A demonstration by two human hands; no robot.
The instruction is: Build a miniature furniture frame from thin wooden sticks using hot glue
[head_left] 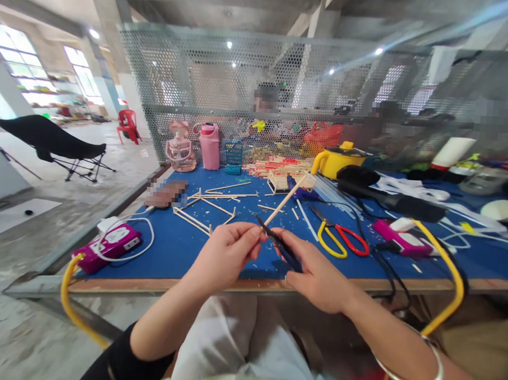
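The left fingers pinch one thin, pale wooden stick (286, 202) over the blue-topped table (243, 264); the right fingers grip one black-handled cutting tool (282, 248), its tip at the stick. Beyond lie one pair of red-and-yellow-handled scissors (335, 232) and one yellow pot (339, 162).

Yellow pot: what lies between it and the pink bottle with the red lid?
In the head view, a blue-green basket stands beside the pink bottle; then a pile of red and pale sticks stretches toward the yellow pot.
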